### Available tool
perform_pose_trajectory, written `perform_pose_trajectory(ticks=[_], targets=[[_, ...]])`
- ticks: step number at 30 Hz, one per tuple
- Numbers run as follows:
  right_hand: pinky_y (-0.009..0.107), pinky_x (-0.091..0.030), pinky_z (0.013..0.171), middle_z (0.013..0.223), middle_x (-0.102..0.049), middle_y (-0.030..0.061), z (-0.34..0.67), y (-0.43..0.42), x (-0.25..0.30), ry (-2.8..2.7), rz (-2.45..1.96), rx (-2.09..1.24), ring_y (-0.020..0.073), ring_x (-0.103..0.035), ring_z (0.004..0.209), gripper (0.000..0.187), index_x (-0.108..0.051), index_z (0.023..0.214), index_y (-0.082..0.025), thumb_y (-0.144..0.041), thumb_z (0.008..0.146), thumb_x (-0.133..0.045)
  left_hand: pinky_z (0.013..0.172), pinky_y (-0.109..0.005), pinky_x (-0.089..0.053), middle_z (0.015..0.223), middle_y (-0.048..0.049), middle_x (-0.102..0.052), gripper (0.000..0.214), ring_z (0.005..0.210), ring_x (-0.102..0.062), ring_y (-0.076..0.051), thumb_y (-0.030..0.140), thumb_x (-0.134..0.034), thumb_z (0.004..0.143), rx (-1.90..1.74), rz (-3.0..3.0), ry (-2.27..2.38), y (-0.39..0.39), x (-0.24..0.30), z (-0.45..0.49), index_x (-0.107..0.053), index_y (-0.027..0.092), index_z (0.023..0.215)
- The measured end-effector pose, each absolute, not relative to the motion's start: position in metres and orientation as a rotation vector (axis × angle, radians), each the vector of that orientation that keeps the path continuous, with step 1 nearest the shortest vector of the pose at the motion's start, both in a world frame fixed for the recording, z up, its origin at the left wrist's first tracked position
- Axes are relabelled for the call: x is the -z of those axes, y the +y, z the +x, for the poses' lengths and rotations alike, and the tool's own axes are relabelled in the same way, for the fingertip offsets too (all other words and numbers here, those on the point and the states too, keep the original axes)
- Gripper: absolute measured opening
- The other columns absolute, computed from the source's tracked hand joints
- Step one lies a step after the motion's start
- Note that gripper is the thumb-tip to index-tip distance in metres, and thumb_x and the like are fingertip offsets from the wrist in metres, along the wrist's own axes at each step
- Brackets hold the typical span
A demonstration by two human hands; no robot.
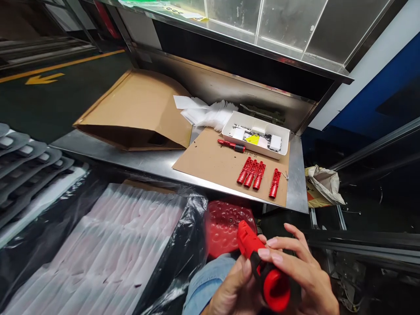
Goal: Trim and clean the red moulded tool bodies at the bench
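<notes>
A red and black tube-shaped plastic housing (247,238) is held up in front of my lap, its round open end tilted toward me. My left hand (229,284) is closed round its near side, with the thumb pressed against it. My right hand (305,271) grips it from the other side. Its fingertips lie on top of the housing, and one finger is raised. Beyond my hands, several red plastic half-shells (251,173) lie on a cardboard sheet (203,162). A second red and black housing (231,145) lies behind them.
On the metal bench (138,159) are a white tray (282,151) of small dark parts, a stack of white sheets (213,114) and an open carton (138,105). A plastic-lined box (193,236) of white-wrapped items stands at left. A red stool (223,223) sits under the bench edge.
</notes>
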State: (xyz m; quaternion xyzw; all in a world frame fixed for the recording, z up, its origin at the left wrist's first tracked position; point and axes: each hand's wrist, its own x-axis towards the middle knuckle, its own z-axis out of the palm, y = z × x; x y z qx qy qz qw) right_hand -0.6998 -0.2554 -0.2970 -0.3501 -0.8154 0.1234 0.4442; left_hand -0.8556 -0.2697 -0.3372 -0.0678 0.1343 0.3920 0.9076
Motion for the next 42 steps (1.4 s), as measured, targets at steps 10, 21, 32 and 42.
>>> perform_pose_trajectory(ticks=[10, 21, 32, 42], targets=[[0.050, -0.044, 0.111, 0.140, -0.058, 0.0142, -0.694, -0.259, 0.303, -1.693, -1.083, -0.701, 0.0302, -0.041, 0.141, 0.047, -0.049, 0.133, -0.023, -0.038, 0.091, -0.064, 0.108, -0.037, -0.041, 0.115, -0.0081, -0.074, 0.063, 0.114, -0.065, -0.024, 0.032, -0.083, 0.076, -0.957, -0.011, 0.586, -0.253, 0.320, -0.866, -0.053, 0.025, 0.131], [0.051, -0.045, 0.110, 0.149, -0.047, 0.0117, -0.710, -0.269, 0.322, -1.622, -1.304, -0.589, 0.0334, -0.044, 0.139, 0.021, -0.070, 0.106, -0.024, -0.033, 0.087, -0.067, 0.122, -0.049, -0.014, 0.117, -0.0012, -0.075, 0.038, 0.117, -0.064, -0.025, 0.033, -0.086, 0.070, -1.074, 0.073, 0.743, -0.254, 0.314, -0.859, -0.070, 0.037, 0.104], [0.052, -0.043, 0.111, 0.150, -0.048, 0.0100, -0.713, -0.273, 0.321, -1.581, -1.300, -0.609, 0.0338, -0.039, 0.142, 0.013, -0.072, 0.084, -0.022, -0.033, 0.087, -0.068, 0.116, -0.042, -0.034, 0.130, -0.0059, -0.068, 0.057, 0.135, -0.048, -0.027, 0.034, -0.084, 0.073, -1.012, 0.034, 0.755, -0.260, 0.317, -0.858, -0.059, 0.034, 0.124], [0.052, -0.048, 0.106, 0.138, -0.058, 0.0110, -0.718, -0.270, 0.311, -1.544, -1.288, -0.491, 0.0328, -0.042, 0.140, 0.018, -0.069, 0.076, -0.022, -0.034, 0.089, -0.064, 0.117, -0.041, -0.029, 0.126, -0.0039, -0.070, 0.042, 0.136, -0.048, -0.026, 0.036, -0.085, 0.072, -0.990, 0.043, 0.698, -0.260, 0.316, -0.856, -0.066, 0.035, 0.110]])
